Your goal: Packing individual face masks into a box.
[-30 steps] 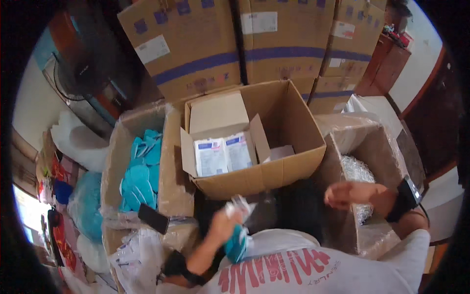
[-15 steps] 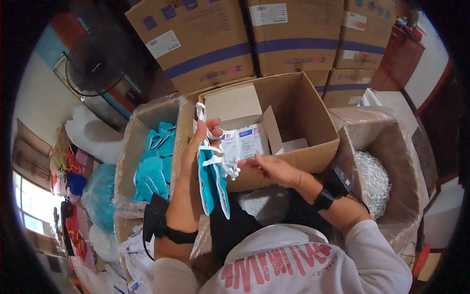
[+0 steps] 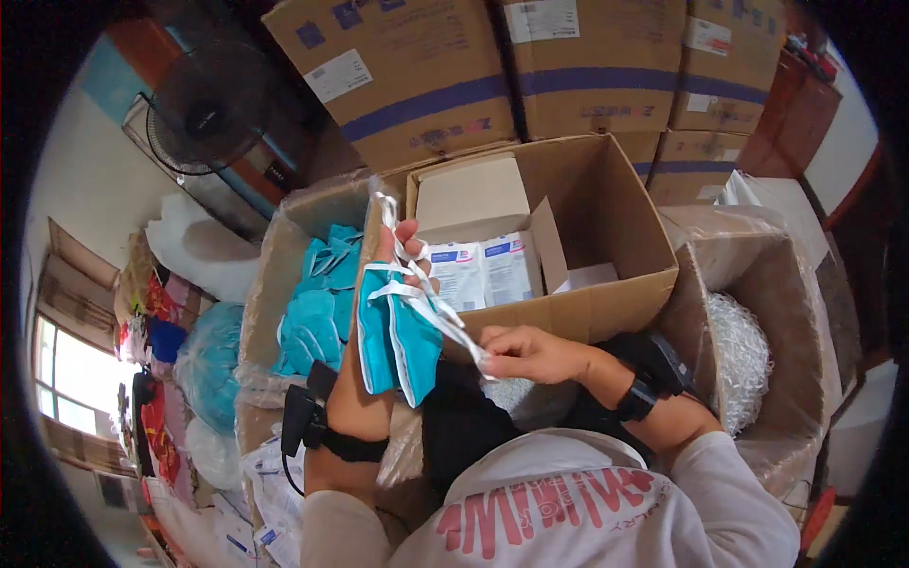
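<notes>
Two teal folded face masks [image 3: 415, 355] with white edging hang below my left hand [image 3: 411, 248], whose fingers are curled round their white straps [image 3: 431, 301]. One end of the straps stretches down and right to my right hand [image 3: 538, 356], where thumb and forefinger pinch it. The masks hang in front of my left forearm and hide part of it. Just beyond my hands, white printed packets [image 3: 507, 273] stand in a small open white carton [image 3: 473, 197] inside a large cardboard box [image 3: 606, 308].
On the left, a plastic-lined box [image 3: 260, 317] holds a pile of teal masks [image 3: 317, 327]. Another lined box [image 3: 793, 360] on the right contains a heap of white strands [image 3: 740, 360]. Tall cardboard cartons [image 3: 417, 66] are stacked behind, with a fan [image 3: 204, 114] at the far left.
My right hand has moved down and slightly right, and now pinches the straps, drawing them taut. The masks have swung outward. The whole view has shifted slightly.
</notes>
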`<state>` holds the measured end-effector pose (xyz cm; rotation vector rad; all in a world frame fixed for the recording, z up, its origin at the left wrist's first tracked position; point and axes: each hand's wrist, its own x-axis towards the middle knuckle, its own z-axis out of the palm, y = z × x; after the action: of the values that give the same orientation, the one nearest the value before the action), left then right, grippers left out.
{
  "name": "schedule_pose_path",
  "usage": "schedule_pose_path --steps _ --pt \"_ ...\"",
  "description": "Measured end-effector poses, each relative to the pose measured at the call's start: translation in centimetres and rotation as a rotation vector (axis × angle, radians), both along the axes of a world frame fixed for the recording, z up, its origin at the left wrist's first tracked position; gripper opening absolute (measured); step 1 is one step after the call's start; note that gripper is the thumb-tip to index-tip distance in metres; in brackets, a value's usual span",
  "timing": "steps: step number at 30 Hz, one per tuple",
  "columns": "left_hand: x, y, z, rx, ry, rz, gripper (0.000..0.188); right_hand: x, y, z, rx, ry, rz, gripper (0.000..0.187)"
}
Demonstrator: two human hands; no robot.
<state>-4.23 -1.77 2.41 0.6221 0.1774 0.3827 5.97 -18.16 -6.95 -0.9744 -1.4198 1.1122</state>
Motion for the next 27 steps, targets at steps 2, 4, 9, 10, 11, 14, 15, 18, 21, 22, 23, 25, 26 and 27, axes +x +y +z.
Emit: schedule_pose_path --steps 2,4,9,10,11,14,15,18,21,22,23,25,26,27 --pt "-0.5 0.8 -0.2 -0.092 -0.042 0.036 0.036 0.0 -0.8 0.0 -0.084 0.127 -0.022 0.027" --pt "-1.6 1.2 0.5 -0.05 -0.008 0.094 0.037 0.4 -2.0 0.4 -0.204 0.297 -0.003 0.03" --pt "-2.3 3.0 -1.5 0.001 -0.253 -0.127 0.039 0.5 -2.4 2.9 -0.252 0.462 -0.14 0.029" --pt "-2.3 2.5 -1.3 -0.021 -0.208 -0.082 0.039 0.6 -2.1 4.3 -0.212 0.463 -0.183 0.03" --pt "-2.5 1.6 -0.8 -0.042 -0.163 -0.035 0.039 0.6 -1.7 5.5 -0.192 0.514 -0.162 0.031" --pt "-2.6 -0.8 0.2 -0.01 -0.047 0.14 0.036 -0.3 -0.1 7.6 -0.175 0.517 -0.172 0.037" --pt "-2.6 -1.5 0.6 0.005 -0.002 0.2 0.034 -0.8 0.5 7.9 -0.202 0.422 -0.227 0.04" --pt "-2.3 -1.9 0.6 0.046 0.049 0.273 0.029 -2.5 2.1 6.8 -0.114 0.362 -0.233 0.037" --pt "-2.7 -1.4 0.1 -0.09 -0.053 0.133 0.026 -3.3 2.4 6.0 -0.052 0.128 -0.33 0.024" --pt "-2.8 -1.4 0.0 -0.103 -0.07 0.121 0.027 -3.4 2.5 5.7 -0.055 0.066 -0.332 0.023" --pt "-2.9 -1.6 0.1 -0.116 -0.087 0.107 0.027 -3.5 2.8 5.2 -0.059 0.004 -0.335 0.023" --pt "-2.9 -1.7 -0.2 -0.151 -0.122 0.068 0.03 -3.6 3.1 4.3 -0.022 -0.05 -0.346 0.022" --pt "-2.8 -1.4 -0.9 -0.172 -0.139 0.043 0.033 -3.5 3.3 3.9 0.018 -0.041 -0.353 0.023" --pt "-2.7 -1.0 -1.6 -0.192 -0.157 0.024 0.035 -3.5 3.5 3.6 0.058 -0.032 -0.354 0.023"
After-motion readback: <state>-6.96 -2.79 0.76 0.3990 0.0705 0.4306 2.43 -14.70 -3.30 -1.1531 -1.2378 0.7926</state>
